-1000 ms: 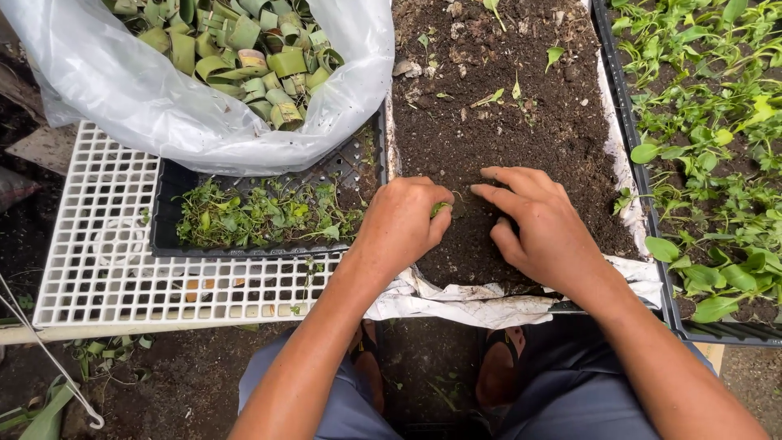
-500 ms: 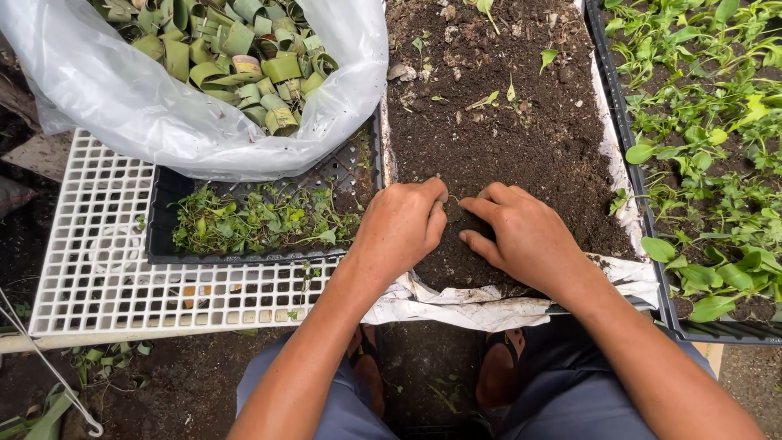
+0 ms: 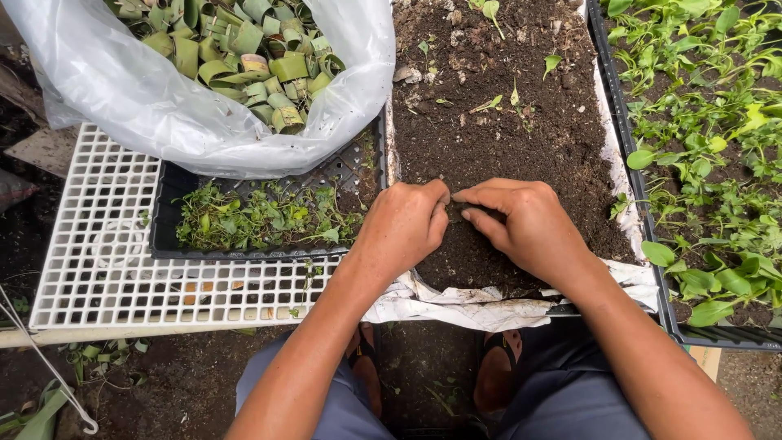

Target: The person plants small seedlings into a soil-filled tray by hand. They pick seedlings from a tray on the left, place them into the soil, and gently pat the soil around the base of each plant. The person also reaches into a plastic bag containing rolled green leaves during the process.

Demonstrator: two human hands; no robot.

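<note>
- While my left hand and right hand meet fingertip to fingertip, both curl as if pinching something in the dark soil; I cannot tell what.
- I judge light pressure best, keeping fingers low.
- The soil fills 1 paper-lined tray.
- Outward: 1 black seedling tray, 1 plastic bag of leaf rolls, 1 white grid.

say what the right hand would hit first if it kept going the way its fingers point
The right hand points toward the left hand; their fingertips almost meet over the soil, so it would likely meet those fingers first.
</note>
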